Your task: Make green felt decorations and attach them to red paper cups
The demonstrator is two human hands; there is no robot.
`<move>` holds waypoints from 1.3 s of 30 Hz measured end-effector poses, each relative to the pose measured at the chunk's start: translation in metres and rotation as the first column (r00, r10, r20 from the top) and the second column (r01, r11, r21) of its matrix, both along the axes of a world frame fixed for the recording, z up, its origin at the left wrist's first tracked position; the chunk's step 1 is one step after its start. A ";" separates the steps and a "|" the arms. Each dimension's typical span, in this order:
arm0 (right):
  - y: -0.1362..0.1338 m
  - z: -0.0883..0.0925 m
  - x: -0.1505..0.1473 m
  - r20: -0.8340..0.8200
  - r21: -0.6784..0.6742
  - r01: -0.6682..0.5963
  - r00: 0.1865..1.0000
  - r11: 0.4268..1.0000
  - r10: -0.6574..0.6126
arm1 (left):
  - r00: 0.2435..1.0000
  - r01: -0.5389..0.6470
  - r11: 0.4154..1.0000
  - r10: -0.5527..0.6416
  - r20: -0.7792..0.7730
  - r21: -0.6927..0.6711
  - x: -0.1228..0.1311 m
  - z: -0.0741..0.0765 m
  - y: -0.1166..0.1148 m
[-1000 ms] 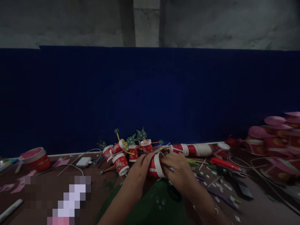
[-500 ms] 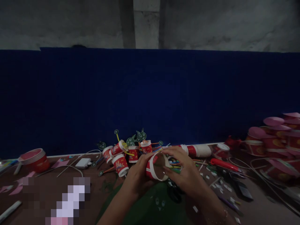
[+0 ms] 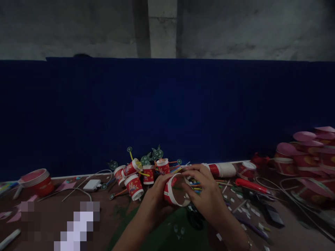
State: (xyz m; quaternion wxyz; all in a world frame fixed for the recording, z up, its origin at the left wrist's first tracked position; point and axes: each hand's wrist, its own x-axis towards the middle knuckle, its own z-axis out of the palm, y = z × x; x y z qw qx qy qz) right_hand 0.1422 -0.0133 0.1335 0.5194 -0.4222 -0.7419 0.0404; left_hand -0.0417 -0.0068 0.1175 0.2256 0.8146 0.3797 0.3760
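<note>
Far L, at 9 o'clock from the hands: stack of red bowls (image 3: 36,179) on the brown table (image 3: 52,209), rims up. Nearer centre, a white charger (image 3: 91,185) w/ its cable looping off.

At 11 o'clock from the hands: cluster of decorated cups (image 3: 138,174), red paper, some upright, some tipped, w/ straws and green cut-outs sticking up.

L hand (image 3: 154,200) is wrapped round the body of a red paper cup (image 3: 171,191), fingers closed on its side. Cup is held just above the table edge at bottom centre, on its side, open mouth turned toward the camera and a bit R. R hand (image 3: 206,195) has the cup at its white rim, fingertips curled over the top edge at 12 o'clock; thumb position hard to tell.

At 1 o'clock: sleeve of nested cups (image 3: 221,169) lying flat. At 3 o'clock: red utility knife (image 3: 250,185) among paper scraps. Far R: pink-lidded red tubs (image 3: 309,153), piled up.
</note>
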 end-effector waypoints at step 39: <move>-0.009 -0.002 -0.010 0.198 -0.253 -0.196 0.948 0.948 0.249 | 0.938 -0.175 0.958 0.232 -0.256 0.226 0.003 -0.016 0.005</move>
